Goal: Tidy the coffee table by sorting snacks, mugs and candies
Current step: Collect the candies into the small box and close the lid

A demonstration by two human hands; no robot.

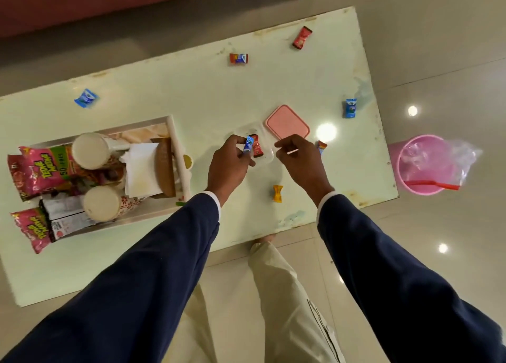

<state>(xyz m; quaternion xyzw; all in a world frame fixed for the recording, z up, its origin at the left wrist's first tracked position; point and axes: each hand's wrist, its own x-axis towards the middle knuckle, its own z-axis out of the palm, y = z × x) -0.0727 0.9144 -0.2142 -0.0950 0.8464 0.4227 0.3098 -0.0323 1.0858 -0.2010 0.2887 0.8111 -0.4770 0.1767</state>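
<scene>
Table (191, 94): loose candies scattered, tray at nine o'clock.
Box (269, 158): clear, lidless, red candy inside.
Left hand (228, 168): pinching blue candy (248, 144), long axis upright, box just at three o'clock.
Right hand (301, 157): fingers curled, nothing visibly held.

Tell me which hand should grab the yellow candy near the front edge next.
The right hand, probably. It looks empty and hovers just beyond the yellow candy, while the left hand already pinches a blue candy over the clear container.

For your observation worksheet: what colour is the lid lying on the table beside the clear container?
Pink. The lid shows best in the head view, the only one.
</scene>
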